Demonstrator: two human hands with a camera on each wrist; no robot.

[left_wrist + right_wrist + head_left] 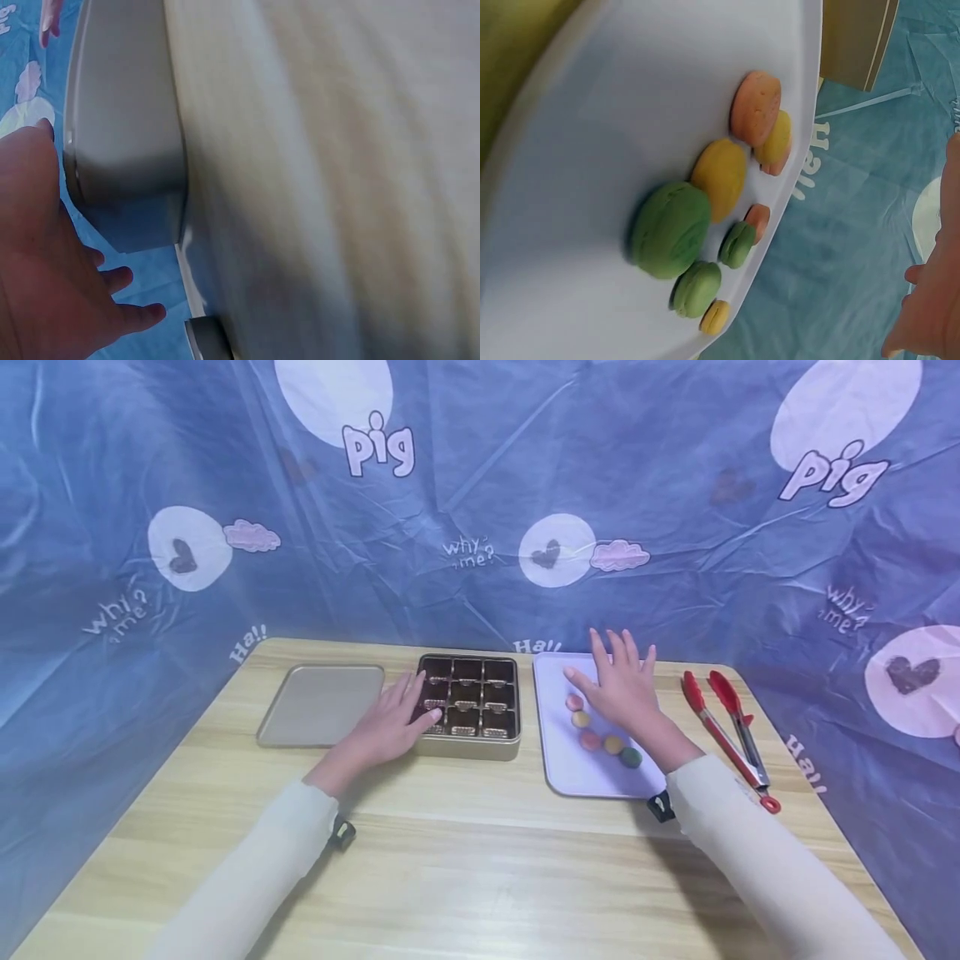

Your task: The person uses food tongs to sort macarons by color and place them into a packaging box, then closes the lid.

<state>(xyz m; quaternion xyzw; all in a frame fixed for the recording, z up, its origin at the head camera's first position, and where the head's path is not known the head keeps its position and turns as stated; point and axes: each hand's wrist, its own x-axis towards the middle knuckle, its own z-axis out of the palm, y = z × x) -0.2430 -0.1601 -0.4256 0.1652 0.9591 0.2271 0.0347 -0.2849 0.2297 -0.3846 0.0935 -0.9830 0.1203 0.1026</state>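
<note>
In the head view my left hand (386, 718) spreads its fingers at the left side of a metal tin (468, 748) with a dark divided insert (465, 695). Its thumb and fingertips reach over the rim; whether they touch it I cannot tell. My right hand (622, 687) hovers, fingers spread, above a white tray (566, 777) and holds nothing. On the tray lie several macarons, among them a green macaron (671, 229), a yellow macaron (720, 178) and a pinkish-orange macaron (755, 109). The hand hides some of them in the head view.
A flat metal lid (322, 706) lies left of the tin. Red-tipped tongs (731, 735) rest to the right of the tray. Behind the wooden table (465, 868) hangs a blue printed cloth (450, 510).
</note>
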